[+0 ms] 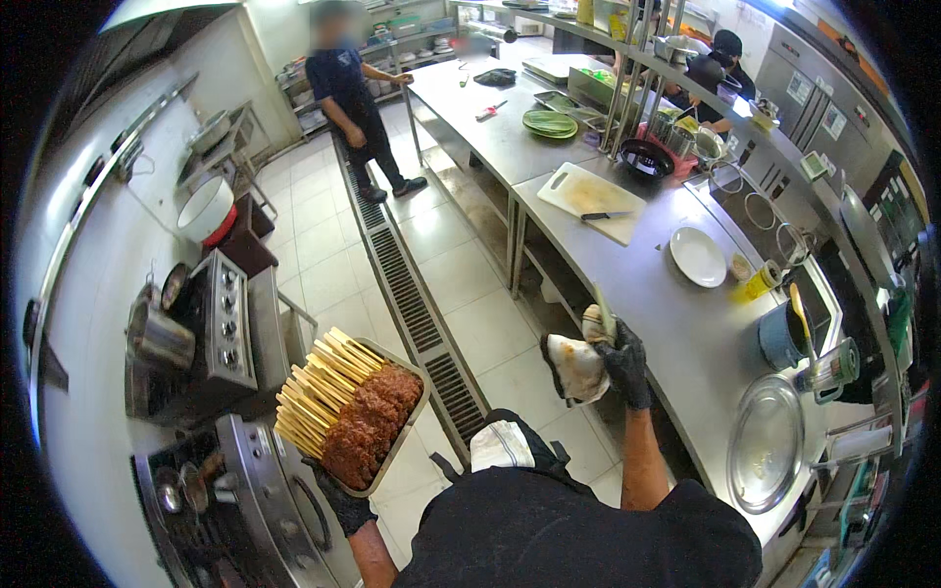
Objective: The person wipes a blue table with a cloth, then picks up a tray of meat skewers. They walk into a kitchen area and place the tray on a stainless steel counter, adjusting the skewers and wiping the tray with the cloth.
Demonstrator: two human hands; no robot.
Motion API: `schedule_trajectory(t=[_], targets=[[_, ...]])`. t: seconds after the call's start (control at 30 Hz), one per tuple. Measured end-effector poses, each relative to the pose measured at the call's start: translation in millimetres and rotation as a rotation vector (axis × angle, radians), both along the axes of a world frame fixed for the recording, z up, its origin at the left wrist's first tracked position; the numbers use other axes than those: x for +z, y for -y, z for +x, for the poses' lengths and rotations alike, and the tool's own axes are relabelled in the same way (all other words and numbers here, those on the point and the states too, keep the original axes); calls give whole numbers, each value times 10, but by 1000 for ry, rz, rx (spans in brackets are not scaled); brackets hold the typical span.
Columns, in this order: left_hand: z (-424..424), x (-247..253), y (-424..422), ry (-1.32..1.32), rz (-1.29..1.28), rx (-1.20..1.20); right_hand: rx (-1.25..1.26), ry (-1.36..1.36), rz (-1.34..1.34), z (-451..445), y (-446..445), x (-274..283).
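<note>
My left hand (342, 503), in a black glove, supports a shallow metal tray (412, 430) from below near its corner. Dark reddish minced-meat skewers (373, 422) lie packed in it, their flat wooden sticks (323, 389) jutting past the far-left rim. In my black-gloved right hand (626, 366) is a stained white cloth (577, 367), together with a pale green stalk-like item (605, 314) that may be lemongrass. The right hand is beside the edge of the steel worktable (647, 316). Its fingers partly hide what they grip.
Left are a stove (228, 316), another cooking range (257, 478) and a stockpot (162, 334). A floor drain grate (408, 294) runs ahead. The worktable holds a cutting board (573, 187) with a knife (606, 215), a white plate (697, 257) and an oval platter (764, 441). A person (345, 95) stands ahead.
</note>
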State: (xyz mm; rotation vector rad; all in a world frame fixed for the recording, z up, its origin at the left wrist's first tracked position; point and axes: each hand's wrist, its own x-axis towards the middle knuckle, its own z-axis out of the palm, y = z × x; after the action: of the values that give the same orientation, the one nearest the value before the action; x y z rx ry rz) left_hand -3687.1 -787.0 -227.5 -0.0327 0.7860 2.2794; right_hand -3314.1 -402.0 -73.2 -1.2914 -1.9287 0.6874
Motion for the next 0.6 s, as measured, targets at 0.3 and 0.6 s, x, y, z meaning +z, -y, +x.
schedule_trajectory(t=[0.3,0.6], targets=[[-1739,-44,-1712,-36,-68,5,-123,-257,-61,-1459,-1608,-126],[-3014,383,-3618,-38,-55,-14,-83,-145,1,-3504,-3532,-152]])
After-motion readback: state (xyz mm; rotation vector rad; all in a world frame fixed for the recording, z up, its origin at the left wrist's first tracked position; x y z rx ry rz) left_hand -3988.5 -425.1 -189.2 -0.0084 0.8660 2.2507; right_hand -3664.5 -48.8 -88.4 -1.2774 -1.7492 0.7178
